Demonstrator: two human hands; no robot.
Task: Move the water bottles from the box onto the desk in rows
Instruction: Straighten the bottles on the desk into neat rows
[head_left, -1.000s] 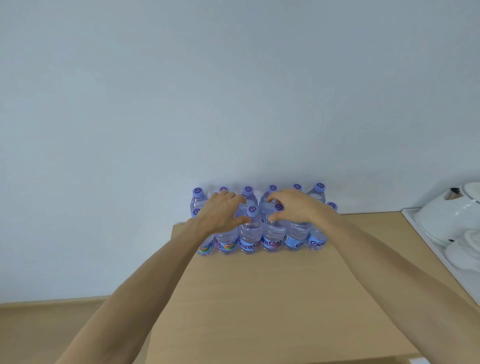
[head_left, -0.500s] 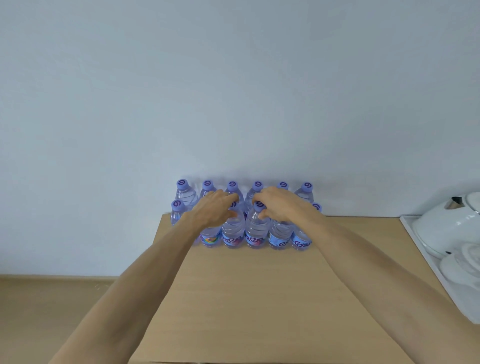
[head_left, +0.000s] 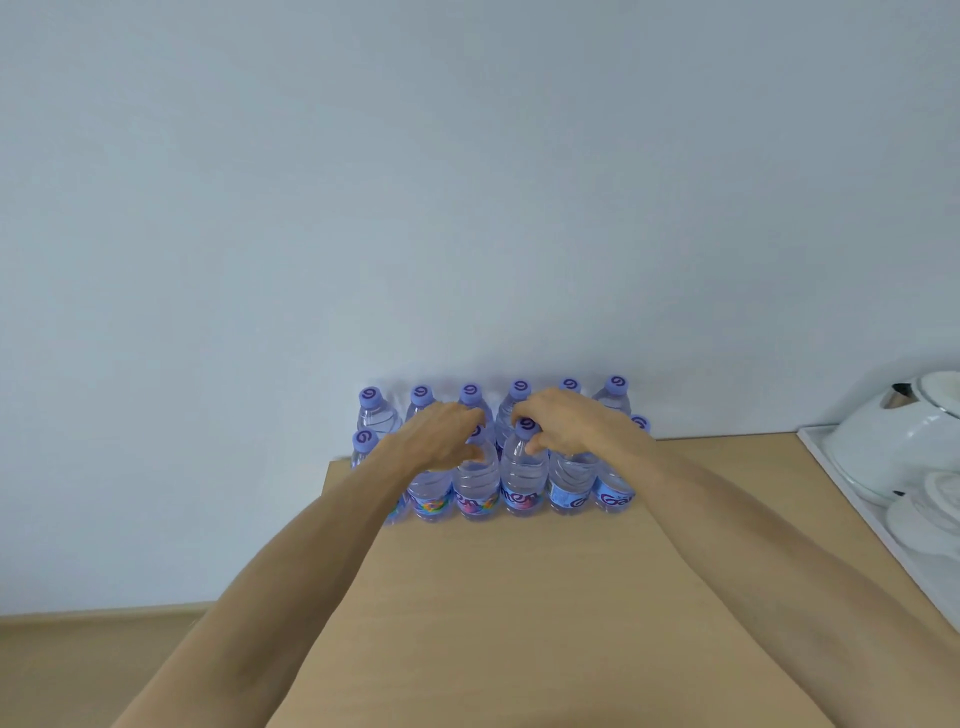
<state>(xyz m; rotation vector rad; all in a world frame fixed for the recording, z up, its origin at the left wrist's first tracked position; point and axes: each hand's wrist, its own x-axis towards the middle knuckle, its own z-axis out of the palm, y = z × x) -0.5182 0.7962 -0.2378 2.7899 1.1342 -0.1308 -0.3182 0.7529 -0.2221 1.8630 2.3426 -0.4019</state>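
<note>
The left hand (head_left: 441, 436) and right hand (head_left: 571, 423) hide several front-row bottle caps.

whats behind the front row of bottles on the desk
A second row of water bottles stands behind the front row, against the wall. Six of its purple caps show. The left hand and right hand cover most of their bodies.

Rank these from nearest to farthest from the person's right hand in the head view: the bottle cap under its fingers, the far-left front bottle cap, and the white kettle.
From the right hand:
1. Cap under its fingers, touching, front row centre.
2. Far-left front cap, at the desk's left corner.
3. White kettle, far right on the tray.
</note>
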